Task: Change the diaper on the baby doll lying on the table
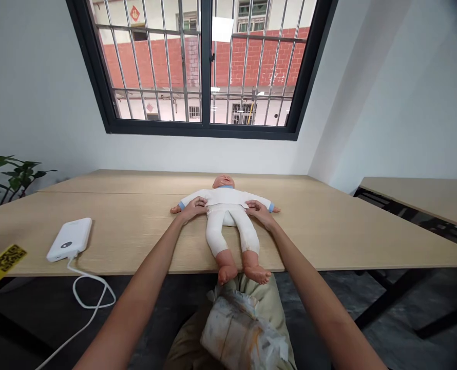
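A baby doll point(227, 213) lies on its back on the table, head away from me and arms spread. It wears a white long-sleeved shirt point(225, 197) with blue cuffs and collar, and white trousers point(215, 230). Its bare feet reach over the table's near edge. At the shirt's lower left side, my left hand point(193, 209) has its fingers closed on the hem. My right hand point(260, 212) pinches the hem on the opposite side. The fingertips are small in view and partly hidden by the cloth.
A white power bank point(70, 239) with a white cable point(97, 306) rests at the left of the wooden table point(136, 231). A plastic-wrapped package point(236, 331) lies on my lap. A plant point(15, 177) stands far left, a barred window point(205, 67) ahead, another table point(424, 198) right.
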`<move>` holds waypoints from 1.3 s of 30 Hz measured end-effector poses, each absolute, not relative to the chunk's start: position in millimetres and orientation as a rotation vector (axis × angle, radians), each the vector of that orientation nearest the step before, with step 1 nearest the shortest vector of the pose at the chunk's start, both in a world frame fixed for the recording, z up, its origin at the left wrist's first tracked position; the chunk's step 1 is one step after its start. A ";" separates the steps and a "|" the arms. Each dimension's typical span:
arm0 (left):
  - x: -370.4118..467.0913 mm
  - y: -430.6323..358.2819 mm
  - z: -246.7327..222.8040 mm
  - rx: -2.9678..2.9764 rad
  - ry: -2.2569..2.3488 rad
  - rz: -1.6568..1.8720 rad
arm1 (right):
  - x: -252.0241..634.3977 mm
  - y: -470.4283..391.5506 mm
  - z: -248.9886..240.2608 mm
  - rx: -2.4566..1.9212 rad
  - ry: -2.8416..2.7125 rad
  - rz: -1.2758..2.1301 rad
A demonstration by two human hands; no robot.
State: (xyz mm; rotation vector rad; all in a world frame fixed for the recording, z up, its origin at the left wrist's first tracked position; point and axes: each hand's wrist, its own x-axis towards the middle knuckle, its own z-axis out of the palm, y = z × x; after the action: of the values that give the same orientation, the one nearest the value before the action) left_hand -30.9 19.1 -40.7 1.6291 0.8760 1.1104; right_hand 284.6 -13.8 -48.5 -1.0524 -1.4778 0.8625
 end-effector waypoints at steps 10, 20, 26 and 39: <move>-25.0 16.9 -42.2 1.646 0.969 1.204 | 284.8 -5.4 -57.5 -1.166 -1.438 0.619; -31.5 16.9 -40.5 1.768 1.042 1.103 | 285.8 -11.4 -53.6 -1.214 -1.448 0.607; -25.2 15.1 -40.7 1.872 1.052 1.085 | 279.2 -15.4 -51.6 -1.155 -1.554 0.675; -21.8 15.9 -40.5 1.923 1.049 1.185 | 279.6 -11.7 -51.1 -1.195 -1.449 0.421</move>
State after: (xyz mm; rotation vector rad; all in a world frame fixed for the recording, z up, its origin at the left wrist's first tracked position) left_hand -21.8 15.9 -40.5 1.9229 1.0491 1.1849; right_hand 279.6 -11.7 -51.1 -1.1949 -1.4491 0.4214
